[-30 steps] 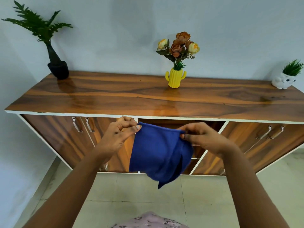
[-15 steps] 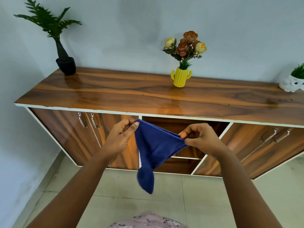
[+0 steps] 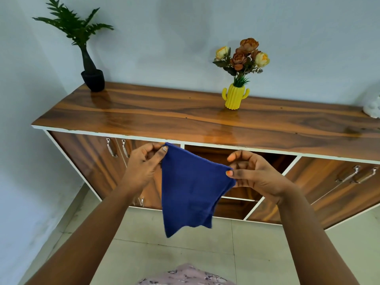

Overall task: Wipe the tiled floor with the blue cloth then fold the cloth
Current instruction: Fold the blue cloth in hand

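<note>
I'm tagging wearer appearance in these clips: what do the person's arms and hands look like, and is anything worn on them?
Both forearms are bare, with no sleeves, watch, bracelets or gloves in view. The left hand and right hand show no rings. The right thumbnail looks painted orange; a left nail looks pale. A pinkish floral-print garment shows at the bottom edge.

Left hand [image 3: 144, 165] and right hand [image 3: 253, 173] raised, fingers pinching cloth [image 3: 191, 192]

the cloth [image 3: 191, 188] is plain dark blue. the vase [image 3: 235, 97] is yellow with ribs. the cabinet [image 3: 185, 118] has brown wood grain
</note>
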